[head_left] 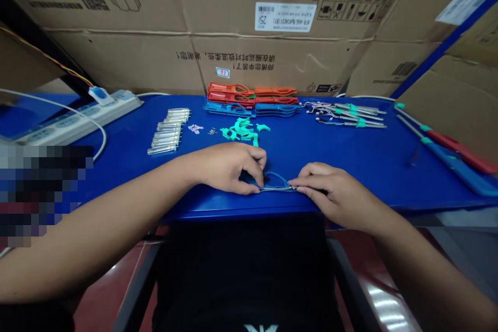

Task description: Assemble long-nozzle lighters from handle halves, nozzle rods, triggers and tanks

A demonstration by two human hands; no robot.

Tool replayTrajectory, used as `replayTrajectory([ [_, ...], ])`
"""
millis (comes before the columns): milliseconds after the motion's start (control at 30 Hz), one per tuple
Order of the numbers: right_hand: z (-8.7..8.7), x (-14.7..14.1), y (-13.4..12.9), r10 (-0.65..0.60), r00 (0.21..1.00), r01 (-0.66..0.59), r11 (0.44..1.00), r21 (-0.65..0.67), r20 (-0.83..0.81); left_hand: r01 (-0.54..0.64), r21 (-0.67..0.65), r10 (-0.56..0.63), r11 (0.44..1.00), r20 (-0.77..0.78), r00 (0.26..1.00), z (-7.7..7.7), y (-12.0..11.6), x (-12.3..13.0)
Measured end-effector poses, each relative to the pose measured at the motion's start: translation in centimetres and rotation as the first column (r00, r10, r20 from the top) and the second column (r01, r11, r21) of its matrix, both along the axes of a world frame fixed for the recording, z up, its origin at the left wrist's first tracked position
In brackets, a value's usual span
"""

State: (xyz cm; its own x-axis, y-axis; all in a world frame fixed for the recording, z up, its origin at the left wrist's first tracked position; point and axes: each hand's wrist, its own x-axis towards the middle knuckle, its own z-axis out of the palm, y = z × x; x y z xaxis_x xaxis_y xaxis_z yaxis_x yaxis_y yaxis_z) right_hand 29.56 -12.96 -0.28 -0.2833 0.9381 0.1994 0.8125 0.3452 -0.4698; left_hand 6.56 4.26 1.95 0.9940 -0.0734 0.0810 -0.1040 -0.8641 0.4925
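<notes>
Near the table's front edge, a blue plastic handle shell (pixel 277 180) with a curved loop lies between my two hands, a thin silvery strip or wire along it. My left hand (pixel 233 168) is closed, thumb and index finger pinching at the shell's left end. From the other side, my right hand (pixel 334 192) pinches the right end, where a small metallic part shows. Fingers hide both ends of the piece. Just beyond my left hand lies a cluster of green plastic clips (pixel 243 129).
Orange, red and blue handle shells (pixel 252 98) lie stacked at the back. Capped clear tubes (pixel 167 132) and small white parts (pixel 195 128) are at left, near a power strip (pixel 78 116). Wired metal rods (pixel 354 114) lie back right; red and blue handled tools (pixel 455 158) rest far right.
</notes>
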Motion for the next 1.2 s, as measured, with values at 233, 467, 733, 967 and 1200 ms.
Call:
replayTrajectory([
  [233, 0.8, -0.4, 0.4, -0.070, 0.997, 0.067, 0.994, -0.086, -0.038, 0.004, -0.005, -0.004, 1.000, 0.012, 1.000, -0.1, 0.2, 0.1],
  [467, 0.9, -0.7, 0.8, -0.155, 0.986, 0.145, 0.979, -0.145, -0.061, -0.005, -0.004, 0.005, 1.000, 0.006, 1.000, -0.1, 0.2, 0.1],
  [733, 0.2, -0.2, 0.2, -0.084, 0.996, 0.084, 0.996, -0.013, -0.016, -0.005, -0.024, 0.005, 1.000, 0.004, 1.000, -0.2, 0.3, 0.1],
  [967, 0.0, 0.1, 0.1, -0.068, 0.998, 0.068, 0.997, 0.031, -0.013, -0.002, -0.047, 0.003, 0.999, 0.014, 1.000, -0.1, 0.2, 0.2],
  [1200, 0.4, 0.3, 0.5, -0.003, 1.000, 0.003, 1.000, -0.019, 0.001, 0.002, -0.037, -0.002, 0.999, 0.012, 1.000, -0.2, 0.3, 0.1],
])
